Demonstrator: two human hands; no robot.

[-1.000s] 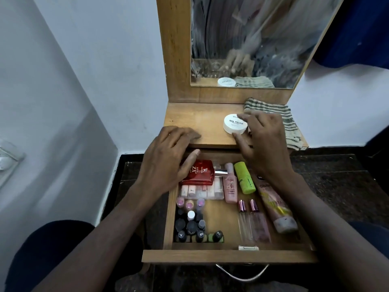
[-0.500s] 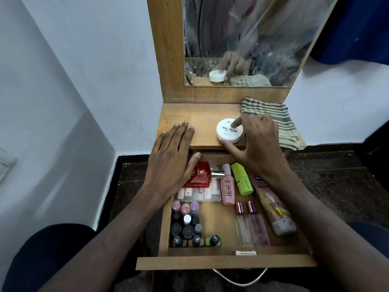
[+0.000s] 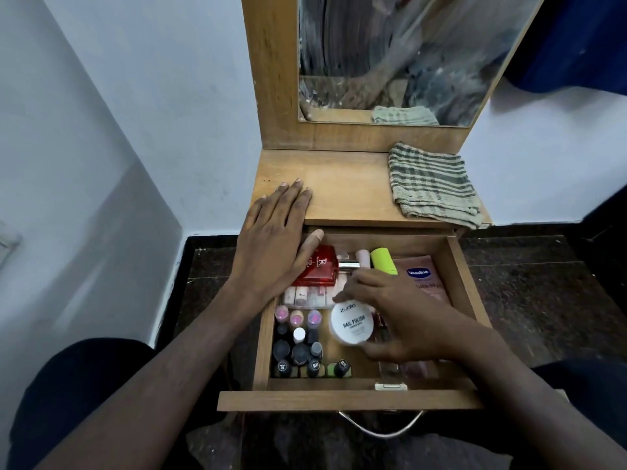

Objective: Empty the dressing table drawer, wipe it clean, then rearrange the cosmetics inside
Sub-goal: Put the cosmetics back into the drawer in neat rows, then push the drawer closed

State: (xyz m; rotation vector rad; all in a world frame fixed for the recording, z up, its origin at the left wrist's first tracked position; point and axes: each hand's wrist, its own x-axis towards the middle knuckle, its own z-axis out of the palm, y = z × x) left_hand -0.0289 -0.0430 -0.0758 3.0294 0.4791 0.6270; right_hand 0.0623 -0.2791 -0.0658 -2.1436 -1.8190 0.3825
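Observation:
The wooden drawer (image 3: pixel 349 400) of the dressing table stands pulled out and holds cosmetics. My right hand (image 3: pixel 403 320) grips a round white nail polish remover tub (image 3: pixel 352 323) over the middle of the drawer. My left hand (image 3: pixel 274 245) rests flat on the left front edge of the table top (image 3: pixel 346 184), its thumb by a red perfume bottle (image 3: pixel 317 266). Several small nail polish bottles (image 3: pixel 298 344) fill the drawer's left side. A green tube (image 3: pixel 383 260) and a pink Vaseline tube (image 3: pixel 422 276) lie at the back right.
A striped folded cloth (image 3: pixel 434 184) lies on the right of the table top. The mirror (image 3: pixel 400 59) stands behind it. A white wall (image 3: pixel 135 113) closes the left side. The dark floor (image 3: pixel 543 293) surrounds the table, and a metal handle (image 3: pixel 380 427) hangs below the drawer front.
My right hand lifted the white tub off the table top and brought it down over the drawer. My left hand stayed on the table's front edge.

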